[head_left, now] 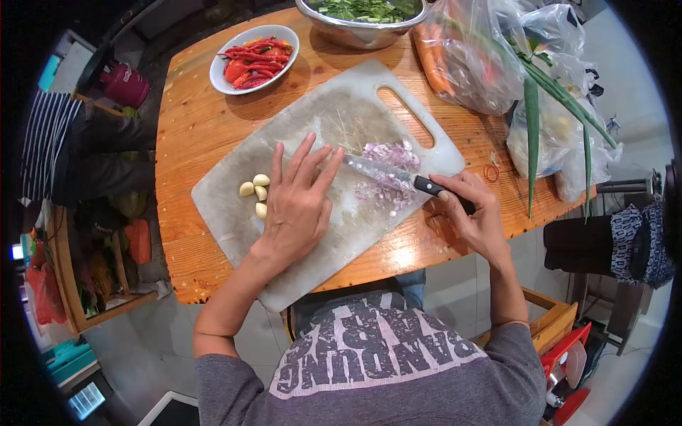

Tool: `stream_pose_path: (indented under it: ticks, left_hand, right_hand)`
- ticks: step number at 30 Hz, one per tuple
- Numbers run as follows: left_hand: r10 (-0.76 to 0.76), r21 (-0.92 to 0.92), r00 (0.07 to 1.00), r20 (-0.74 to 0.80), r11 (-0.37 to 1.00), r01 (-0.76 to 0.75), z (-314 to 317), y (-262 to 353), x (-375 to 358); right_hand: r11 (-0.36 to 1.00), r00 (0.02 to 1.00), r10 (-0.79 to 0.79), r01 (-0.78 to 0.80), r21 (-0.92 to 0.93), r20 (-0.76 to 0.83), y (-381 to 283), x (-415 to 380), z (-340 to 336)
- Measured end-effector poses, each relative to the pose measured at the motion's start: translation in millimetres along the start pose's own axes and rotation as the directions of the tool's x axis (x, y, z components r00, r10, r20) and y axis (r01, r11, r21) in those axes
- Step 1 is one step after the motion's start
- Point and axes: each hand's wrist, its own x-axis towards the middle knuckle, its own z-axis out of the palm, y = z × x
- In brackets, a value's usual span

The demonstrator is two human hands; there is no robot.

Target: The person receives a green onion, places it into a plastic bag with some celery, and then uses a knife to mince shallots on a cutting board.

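Observation:
My right hand (472,209) is wrapped round the black handle of a kitchen knife (383,170), its blade pointing left across the chopped shallots (387,156). The chopped pieces lie on both sides of the blade, on a worn white cutting board (284,287). My left hand (302,192) is spread over the middle of the board, palm down, index fingertip right at the knife's tip. Several peeled garlic cloves (261,192) sit just left of that hand.
Behind the board stand a white bowl of red chillies (215,76) and a metal bowl of cut greens (369,35). Plastic bags (490,78) with carrots (432,60) and green onion leaves (533,135) fill the right side. A person (92,149) is at the left.

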Motion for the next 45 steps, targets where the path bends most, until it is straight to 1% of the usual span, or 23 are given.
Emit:
stream_pose_path:
  ticks: [3, 6, 9, 12, 15, 18, 21, 24, 27, 30, 33, 36, 39, 43, 45]
  left_hand:
    - [0.061, 0.093, 0.998, 0.029, 0.994, -0.063, -6, 7, 0]
    - [0.074, 0.076, 0.996, 0.039, 0.994, -0.077, -5, 26, 3]
    - [0.166, -0.005, 0.986, 0.014, 0.986, -0.166, 1, 49, 9]
    - [0.209, -0.031, 0.973, 0.094, 0.978, -0.207, 5, 63, 14]
    - [0.211, 0.052, 0.969, 0.128, 0.974, -0.218, 14, 66, 14]
    - [0.230, 0.087, 0.966, 0.118, 0.967, -0.241, 21, 65, 15]
    - [0.206, 0.096, 0.968, 0.142, 0.971, -0.221, 23, 68, 14]
    - [0.179, 0.039, 0.973, 0.142, 0.982, -0.187, 27, 69, 11]
    - [0.195, 0.093, 0.973, 0.126, 0.974, -0.207, 30, 69, 10]
    - [0.239, 0.186, 0.962, 0.134, 0.947, -0.261, 25, 68, 11]
    - [0.247, 0.273, 0.957, 0.152, 0.920, -0.281, 22, 66, 7]
    - [0.189, 0.253, 0.963, 0.190, 0.939, -0.234, 16, 64, 4]
    - [0.133, 0.209, 0.977, 0.165, 0.964, -0.166, 15, 56, 1]
    - [0.165, 0.135, 0.980, 0.115, 0.974, -0.180, 15, 60, 4]
    - [0.195, 0.099, 0.974, 0.110, 0.973, -0.206, 21, 59, 6]
  right_hand:
    - [1.000, 0.999, 0.023, -0.023, 0.014, -0.040, 2, -2, -3]
    - [1.000, 0.998, -0.021, 0.021, -0.005, -0.055, 1, -1, -3]
    - [0.998, 0.994, -0.059, 0.057, -0.020, -0.091, 4, 0, 8]
    - [0.998, 0.993, -0.051, 0.048, -0.031, -0.103, -1, 0, 14]
    - [0.993, 0.985, -0.112, 0.105, -0.056, -0.131, 0, -2, 17]
    - [0.994, 0.981, -0.107, 0.103, -0.034, -0.165, -2, -2, 19]
    - [0.993, 0.977, -0.115, 0.110, -0.040, -0.180, -1, -3, 21]
    - [0.993, 0.976, -0.113, 0.105, -0.049, -0.187, 1, -5, 22]
    - [0.994, 0.976, -0.105, 0.097, -0.052, -0.189, 2, -7, 22]
    - [0.994, 0.973, -0.107, 0.096, -0.059, -0.205, 4, -8, 20]
    - [0.995, 0.973, -0.090, 0.081, -0.052, -0.212, 4, -9, 19]
    - [0.996, 0.973, -0.083, 0.075, -0.047, -0.213, 2, -8, 17]
    - [0.995, 0.971, -0.092, 0.081, -0.056, -0.219, 3, -8, 20]
    - [0.993, 0.977, -0.084, 0.066, -0.094, -0.198, -2, -11, 19]
    - [0.994, 0.974, -0.090, 0.076, -0.075, -0.206, -2, -12, 20]
